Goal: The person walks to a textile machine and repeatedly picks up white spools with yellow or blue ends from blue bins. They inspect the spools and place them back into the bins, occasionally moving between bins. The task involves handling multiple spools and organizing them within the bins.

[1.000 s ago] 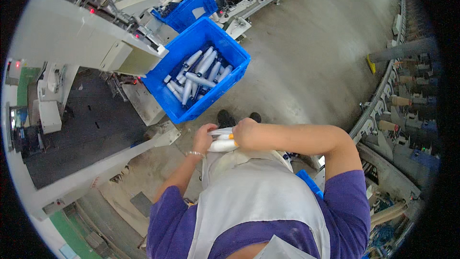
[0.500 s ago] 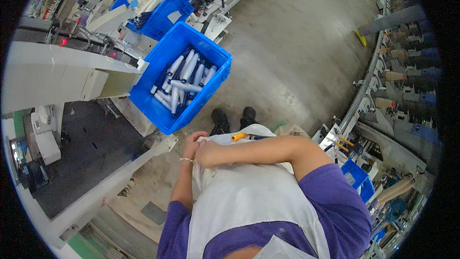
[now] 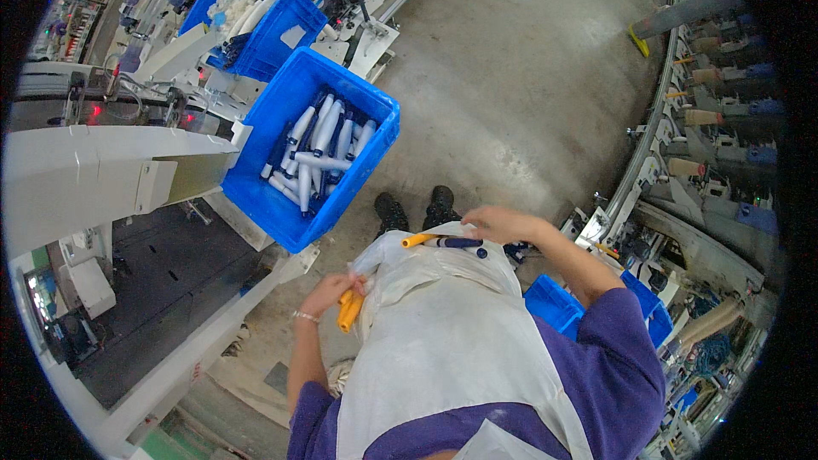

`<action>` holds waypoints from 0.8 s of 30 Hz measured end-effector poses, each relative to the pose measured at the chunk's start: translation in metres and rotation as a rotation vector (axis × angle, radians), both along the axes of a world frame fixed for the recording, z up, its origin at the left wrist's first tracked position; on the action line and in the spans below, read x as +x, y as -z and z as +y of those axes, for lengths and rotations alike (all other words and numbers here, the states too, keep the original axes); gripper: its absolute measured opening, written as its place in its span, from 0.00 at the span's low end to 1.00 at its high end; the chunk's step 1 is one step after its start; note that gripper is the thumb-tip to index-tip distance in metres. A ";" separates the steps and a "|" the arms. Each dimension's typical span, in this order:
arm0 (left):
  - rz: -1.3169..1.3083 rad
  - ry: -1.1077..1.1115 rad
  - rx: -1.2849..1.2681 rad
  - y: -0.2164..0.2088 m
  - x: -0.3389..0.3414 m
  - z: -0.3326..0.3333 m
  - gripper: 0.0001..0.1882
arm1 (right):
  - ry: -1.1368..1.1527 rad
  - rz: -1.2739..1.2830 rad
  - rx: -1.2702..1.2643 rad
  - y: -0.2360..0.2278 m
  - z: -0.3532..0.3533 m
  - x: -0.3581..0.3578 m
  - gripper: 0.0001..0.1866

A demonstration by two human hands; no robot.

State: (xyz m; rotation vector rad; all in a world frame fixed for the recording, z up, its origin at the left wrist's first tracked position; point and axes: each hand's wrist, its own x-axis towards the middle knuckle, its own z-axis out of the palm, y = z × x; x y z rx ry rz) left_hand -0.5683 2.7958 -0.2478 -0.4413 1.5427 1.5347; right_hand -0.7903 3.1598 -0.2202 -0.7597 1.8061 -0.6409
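My left hand point(image 3: 326, 294) is closed by the left side of my white apron point(image 3: 443, 324), with orange bobbin tubes point(image 3: 349, 311) in its grip, pointing downward. Whitish cloth or plastic point(image 3: 379, 254) bunches at its fingertips. On the apron's front lie another orange tube point(image 3: 417, 239) and dark blue tubes point(image 3: 460, 243), apparently in a pocket. Just beyond them, my right hand point(image 3: 504, 225) has its fingers curled on the apron's far edge, seemingly pinching it.
Ahead to the left stands a blue crate point(image 3: 256, 196) of white-wound bobbins point(image 3: 319, 140). Another blue crate point(image 3: 277, 43) with pale yarn is behind it. A white machine arm point(image 3: 111, 166) juts in from the left. Blue bins point(image 3: 554, 302) and a machine row flank my right.
My hands, together at the apron's left side before, are now apart. The right moved to the apron's far right edge. Orange tubes now show in my left hand, slightly lower.
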 end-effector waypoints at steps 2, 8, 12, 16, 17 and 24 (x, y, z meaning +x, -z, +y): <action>0.108 0.053 -0.122 -0.013 0.020 0.000 0.14 | 0.044 -0.004 0.063 0.005 0.013 0.021 0.21; 0.346 0.093 -0.593 -0.018 0.021 0.055 0.10 | -0.128 0.026 0.152 0.027 0.006 0.026 0.19; 0.336 0.047 -0.590 -0.011 0.002 0.069 0.11 | -0.527 0.072 0.321 0.035 -0.021 -0.011 0.16; 0.221 -0.308 -0.424 -0.030 -0.003 0.033 0.11 | -0.220 0.104 -0.017 0.017 -0.063 -0.053 0.16; 0.222 -0.471 -0.346 -0.031 -0.011 0.017 0.12 | -0.162 0.153 0.018 0.014 -0.079 -0.065 0.15; 0.264 -0.964 -0.173 0.067 -0.126 -0.127 0.15 | -0.020 0.617 -0.305 0.085 -0.249 -0.139 0.09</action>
